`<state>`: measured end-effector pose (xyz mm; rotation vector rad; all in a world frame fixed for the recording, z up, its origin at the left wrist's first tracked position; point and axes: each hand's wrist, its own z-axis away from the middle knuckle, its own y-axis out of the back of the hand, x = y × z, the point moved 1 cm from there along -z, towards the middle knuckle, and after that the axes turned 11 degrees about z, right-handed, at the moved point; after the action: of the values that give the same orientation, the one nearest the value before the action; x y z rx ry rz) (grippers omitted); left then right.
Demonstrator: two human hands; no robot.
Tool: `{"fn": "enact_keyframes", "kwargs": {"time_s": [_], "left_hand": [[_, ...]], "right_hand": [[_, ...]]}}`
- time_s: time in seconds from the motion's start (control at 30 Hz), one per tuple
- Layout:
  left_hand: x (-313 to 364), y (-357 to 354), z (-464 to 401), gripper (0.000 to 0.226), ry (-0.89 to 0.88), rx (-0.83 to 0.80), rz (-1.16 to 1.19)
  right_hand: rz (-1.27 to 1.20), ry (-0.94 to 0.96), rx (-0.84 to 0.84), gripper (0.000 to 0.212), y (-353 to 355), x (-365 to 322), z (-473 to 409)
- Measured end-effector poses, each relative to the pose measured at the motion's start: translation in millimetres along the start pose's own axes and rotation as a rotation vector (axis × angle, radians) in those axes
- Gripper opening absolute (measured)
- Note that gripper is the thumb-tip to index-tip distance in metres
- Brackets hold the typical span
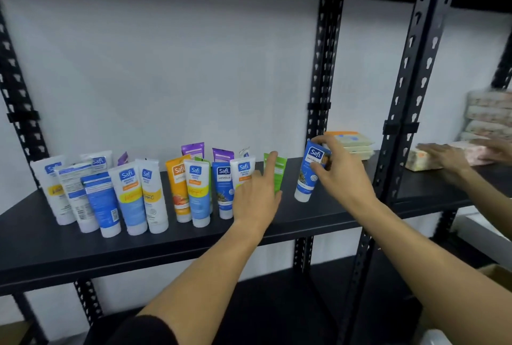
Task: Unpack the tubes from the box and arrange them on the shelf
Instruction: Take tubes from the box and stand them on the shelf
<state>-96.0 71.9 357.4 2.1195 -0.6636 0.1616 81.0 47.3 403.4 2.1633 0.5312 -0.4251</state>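
Fingers (324,139) of the right hand (342,175) are curled round a blue tube (310,175), thumb on the near side, rest wrapped over the crimped top. Left hand (256,197) is relaxed and spread, index finger up against the green tube (275,172), not gripping anything afaict.

Biggest thing first: the black shelf (166,242) runs left to right across the frame, w/ perforated black uprights (407,89) and a white wall behind. Its left end is cut off by the frame edge, and the level below is too dark to make out.

Then the row of tubes (133,195) on the left half of the shelf, all standing cap-down, long axis roughly vertical, a few leaning. Front ones show white, blue, yellow and orange; the purple ones (194,149) at the back are mostly hidden, only the crimped tops poke out. Some face backwards so you only get the barcode side.

The blue tube is right of the row, cap down on the shelf, tilted w/ its top leaning right. Green tube stands between it and the row, partly covered by the left hand.

Far right: a stack of flat packs (353,143) behind the right hand, and someone else's hand (440,154) on a blurry packet (418,160) on the next bay. Pale stacked bundles (489,114) beyond, too blurred to read.
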Motion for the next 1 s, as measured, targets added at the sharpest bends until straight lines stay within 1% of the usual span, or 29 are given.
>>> {"fn": "enact_keyframes", "kwargs": {"time_s": [0.1, 0.27, 0.4, 0.57, 0.67, 0.7, 0.83, 0.87, 1.0], "left_hand": [[-6, -13, 2, 0.09, 0.012, -0.031, -0.123], [-12, -20, -4, 0.092, 0.02, -0.038, -0.185], [-15, -20, -2, 0.094, 0.013, -0.045, -0.179], [-22, -22, 7, 0.095, -0.042, -0.022, -0.169], [-26, -16, 22, 0.097, -0.103, 0.056, -0.121], [-28, -14, 30, 0.091, -0.11, 0.062, -0.1], [-42, -5, 52, 0.046, -0.073, -0.052, -0.037], [-48, -4, 56, 0.039, -0.078, -0.055, -0.038], [-78, -10, 71, 0.032, -0.113, -0.073, 0.004]], "right_hand": [[0.015, 0.002, -0.016, 0.041, -10, 6, -6], [0.02, 0.024, -0.022, 0.041, -28, 7, -17], [0.021, 0.03, -0.031, 0.041, -44, 1, -22], [0.033, 0.042, -0.047, 0.04, -58, -6, -25], [0.046, 0.056, -0.056, 0.04, -62, -10, -27], [0.05, 0.06, -0.059, 0.04, -63, -11, -27], [0.057, 0.067, -0.07, 0.04, -69, -14, -27], [0.06, 0.062, -0.075, 0.039, -70, -15, -27], [0.067, 0.055, -0.066, 0.039, -75, -20, -28]]}}
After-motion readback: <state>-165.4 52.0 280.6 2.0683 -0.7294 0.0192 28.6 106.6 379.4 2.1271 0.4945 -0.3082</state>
